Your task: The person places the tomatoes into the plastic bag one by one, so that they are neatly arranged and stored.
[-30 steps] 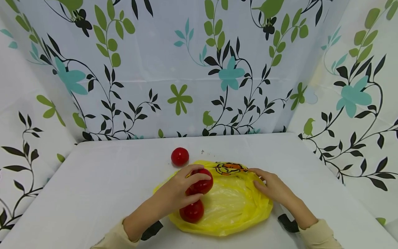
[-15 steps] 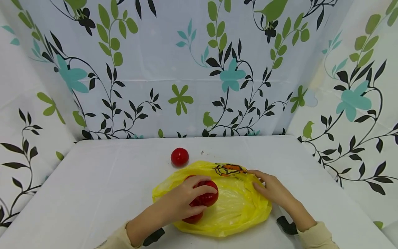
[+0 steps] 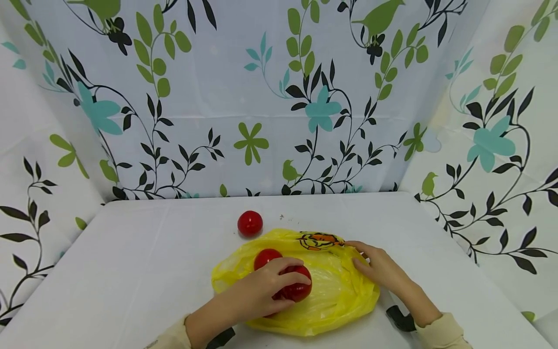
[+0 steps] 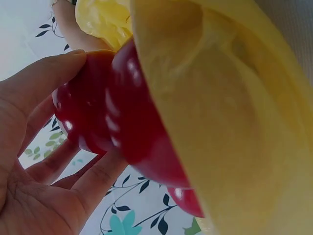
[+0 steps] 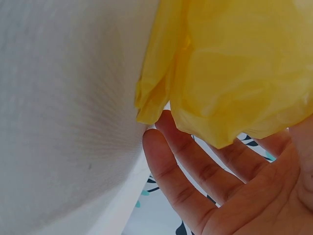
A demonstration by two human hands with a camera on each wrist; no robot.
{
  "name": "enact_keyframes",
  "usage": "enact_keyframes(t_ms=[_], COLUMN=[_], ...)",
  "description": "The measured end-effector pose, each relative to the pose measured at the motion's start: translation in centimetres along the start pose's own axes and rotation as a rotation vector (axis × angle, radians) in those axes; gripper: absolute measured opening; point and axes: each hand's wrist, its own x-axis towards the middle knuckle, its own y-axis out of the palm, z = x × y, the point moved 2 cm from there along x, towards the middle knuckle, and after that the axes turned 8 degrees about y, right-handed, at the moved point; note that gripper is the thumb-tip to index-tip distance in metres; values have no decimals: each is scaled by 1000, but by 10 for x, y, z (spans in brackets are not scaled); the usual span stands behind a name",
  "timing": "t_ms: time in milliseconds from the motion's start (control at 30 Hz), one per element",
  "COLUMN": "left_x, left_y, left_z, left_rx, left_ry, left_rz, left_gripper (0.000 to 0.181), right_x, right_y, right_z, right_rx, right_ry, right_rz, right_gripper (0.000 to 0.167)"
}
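Note:
A glossy red round fruit (image 3: 298, 285), apple- or tomato-like, is held in my left hand (image 3: 257, 291) above the bag; fingers lie over it and the thumb is on its near side. A second red fruit (image 3: 267, 258) shows just behind that hand on the yellow plastic bag (image 3: 335, 291). Another, lower one is mostly hidden under the hand. In the left wrist view the held fruit (image 4: 85, 105) touches or overlaps a larger-looking red one (image 4: 139, 122) beside the yellow plastic. My right hand (image 3: 379, 264) holds the bag's right edge between thumb and fingers.
A single red fruit (image 3: 250, 223) stands on the white table (image 3: 152, 261) behind the bag. Dark straps (image 3: 398, 319) show near the wrists. Leaf-patterned cloth (image 3: 196, 111) encloses the back and sides.
My left hand has moved right and nearer to me with the held red fruit, uncovering the fruit behind and covering the lower one. The right hand has stayed at the bag.

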Motion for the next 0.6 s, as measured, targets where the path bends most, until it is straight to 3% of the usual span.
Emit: enact_keyframes(t_ms=[200, 600], left_x=[3, 8], left_y=[7, 18], left_z=[1, 5], left_rx=[4, 52], left_ry=[-15, 29], left_rz=[39, 92], left_gripper=[41, 44], right_x=[0, 0], right_y=[1, 1], right_z=[0, 0], right_rx=[-9, -20], right_ry=[4, 0], right_rz=[-1, -11], right_gripper=[39, 39])
